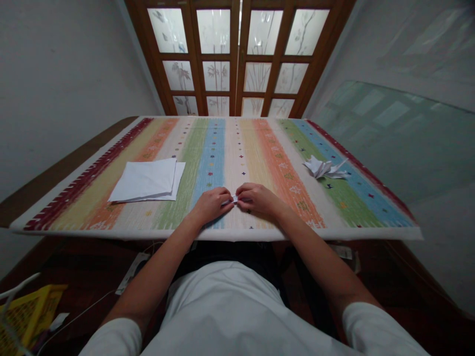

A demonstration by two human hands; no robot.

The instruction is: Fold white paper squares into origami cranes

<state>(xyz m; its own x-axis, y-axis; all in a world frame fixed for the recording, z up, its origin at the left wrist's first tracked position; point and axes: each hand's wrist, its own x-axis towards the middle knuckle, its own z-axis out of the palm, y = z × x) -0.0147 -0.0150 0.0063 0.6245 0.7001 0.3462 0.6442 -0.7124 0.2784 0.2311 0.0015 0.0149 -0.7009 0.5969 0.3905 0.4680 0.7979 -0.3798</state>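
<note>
One small white folded paper sits between the fingertips of the left hand and right hand, pinched by both and equally near each, its mostly hidden length running crosswise, I think, by the front edge of the striped tablecloth.

Light from the glazed doors is dim (edges look stretched).

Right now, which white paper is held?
The small paper piece between the left hand and right hand; the flat sheets and spiky folded papers lie apart, untouched.
</note>
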